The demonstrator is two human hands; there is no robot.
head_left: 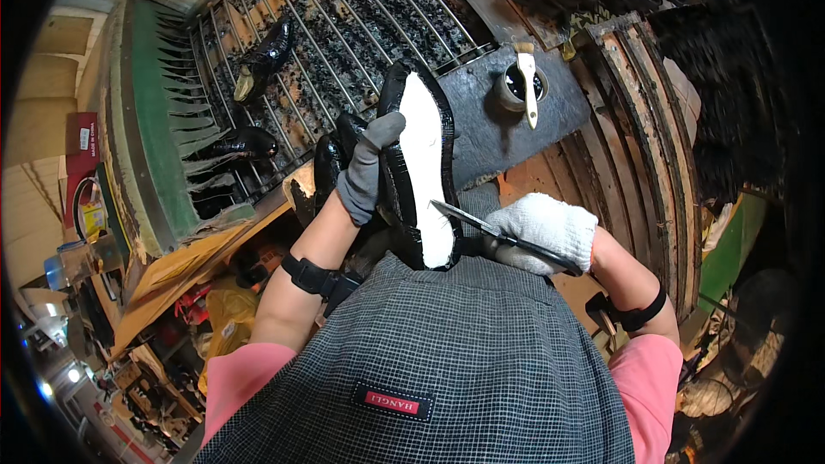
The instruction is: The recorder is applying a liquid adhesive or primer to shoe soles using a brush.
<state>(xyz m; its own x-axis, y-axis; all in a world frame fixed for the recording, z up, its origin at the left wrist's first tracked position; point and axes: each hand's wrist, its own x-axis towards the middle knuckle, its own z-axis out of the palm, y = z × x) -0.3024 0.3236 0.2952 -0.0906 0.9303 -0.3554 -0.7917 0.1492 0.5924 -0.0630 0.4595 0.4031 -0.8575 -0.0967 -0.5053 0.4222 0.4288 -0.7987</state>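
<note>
One black shoe (pixel 418 167), white sole side up, lay against the apron, long axis running away from the person, toe far. Left hand (pixel 365 167) gripped its left edge; right hand (pixel 543 232) closed on one knife (pixel 481 228), tip touching the sole. Two more shoes (pixel 266 56) rested on the wire rack (pixel 344 17)

Shoemaking workshop; wire drying rack (pixel 344 26) with black shoes (pixel 266 56), glue pot (pixel 518 86), cluttered benches

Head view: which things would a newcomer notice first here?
At the centre, the white sole of a black shoe, gripped by the grey-gloved left hand. The white-gloved right hand holds a metal blade at its lower edge. Behind, glossy black shoes lie on a wire rack.
</note>
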